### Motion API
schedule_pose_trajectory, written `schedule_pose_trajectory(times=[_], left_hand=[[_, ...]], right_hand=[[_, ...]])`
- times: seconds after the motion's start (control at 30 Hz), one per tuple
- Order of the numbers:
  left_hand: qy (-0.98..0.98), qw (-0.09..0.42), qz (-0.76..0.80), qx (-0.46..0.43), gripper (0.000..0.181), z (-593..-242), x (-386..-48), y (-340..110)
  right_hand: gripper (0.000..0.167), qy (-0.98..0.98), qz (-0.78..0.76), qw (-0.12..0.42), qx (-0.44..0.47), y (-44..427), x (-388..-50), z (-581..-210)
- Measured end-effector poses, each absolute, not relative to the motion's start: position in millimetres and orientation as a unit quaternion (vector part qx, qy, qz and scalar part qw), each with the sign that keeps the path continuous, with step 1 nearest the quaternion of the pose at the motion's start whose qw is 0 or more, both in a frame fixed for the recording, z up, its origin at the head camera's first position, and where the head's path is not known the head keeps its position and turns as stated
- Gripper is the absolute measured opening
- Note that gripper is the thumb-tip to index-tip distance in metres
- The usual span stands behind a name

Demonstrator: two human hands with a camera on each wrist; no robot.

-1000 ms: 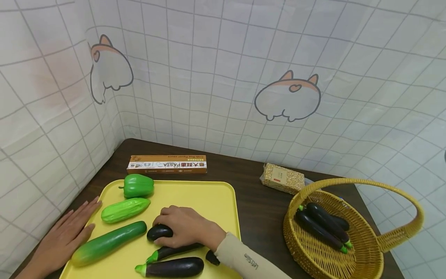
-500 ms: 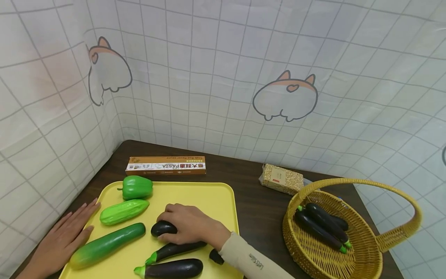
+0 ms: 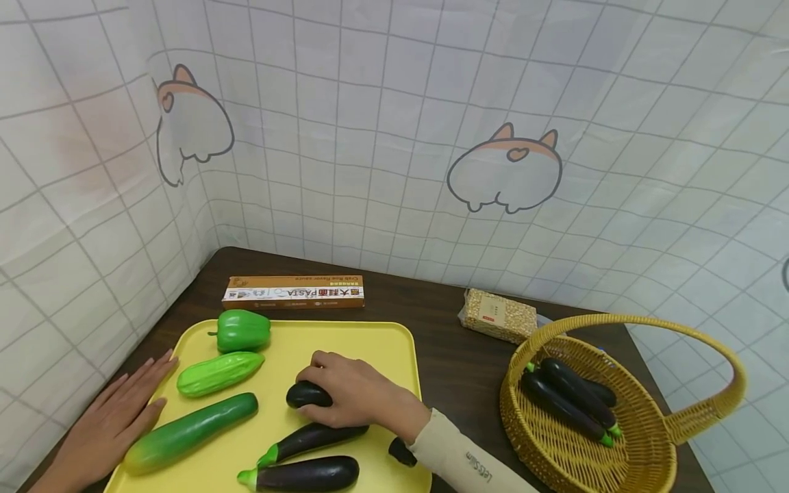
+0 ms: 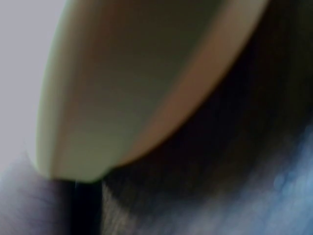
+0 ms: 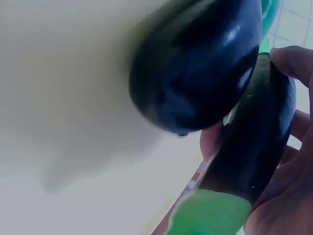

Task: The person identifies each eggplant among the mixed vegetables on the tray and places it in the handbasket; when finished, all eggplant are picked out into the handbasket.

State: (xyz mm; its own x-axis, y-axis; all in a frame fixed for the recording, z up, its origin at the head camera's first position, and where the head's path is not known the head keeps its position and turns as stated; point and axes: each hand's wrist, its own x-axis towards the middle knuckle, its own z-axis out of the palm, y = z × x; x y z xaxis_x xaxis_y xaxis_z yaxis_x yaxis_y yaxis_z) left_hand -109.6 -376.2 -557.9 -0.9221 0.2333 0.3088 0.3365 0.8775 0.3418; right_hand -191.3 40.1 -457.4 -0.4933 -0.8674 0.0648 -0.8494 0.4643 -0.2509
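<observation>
In the head view, my right hand (image 3: 351,394) holds a dark eggplant (image 3: 308,394) over the yellow tray (image 3: 370,335), fingers and thumb curled round it. The right wrist view has this eggplant (image 5: 249,137) in the hand (image 5: 293,176), its green cap near the palm; another eggplant (image 5: 195,73) lies beside it, closer to the camera. Two eggplants (image 3: 320,438) (image 3: 314,472) lie below the hand, green stems leftward. My left hand (image 3: 105,428) rests at the tray's left edge, fingers straight, beside a long green vegetable (image 3: 191,433). The left wrist view is too blurred to read.
A green pepper (image 3: 243,331) and a light green vegetable (image 3: 220,374) occupy the tray's left side. Behind stands a pasta box (image 3: 293,292). To the right are a bag of grains (image 3: 499,316) and a tall-handled wicker basket (image 3: 518,424) holding several eggplants (image 3: 573,397).
My right hand has moved rightward and slightly back across the tray, carrying the eggplant. The left hand holds its place beside the tray.
</observation>
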Motion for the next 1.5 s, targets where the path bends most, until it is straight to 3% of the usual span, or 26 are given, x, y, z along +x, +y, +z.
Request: schedule_pose_trajectory(times=[1.5], left_hand=[[-0.959, 0.134, -0.198, -0.152, 0.066, -559.3, -110.1, -376.0]], right_hand=[[0.042, 0.863, -0.103, -0.032, -0.494, 131.6, -174.5, -406.7]])
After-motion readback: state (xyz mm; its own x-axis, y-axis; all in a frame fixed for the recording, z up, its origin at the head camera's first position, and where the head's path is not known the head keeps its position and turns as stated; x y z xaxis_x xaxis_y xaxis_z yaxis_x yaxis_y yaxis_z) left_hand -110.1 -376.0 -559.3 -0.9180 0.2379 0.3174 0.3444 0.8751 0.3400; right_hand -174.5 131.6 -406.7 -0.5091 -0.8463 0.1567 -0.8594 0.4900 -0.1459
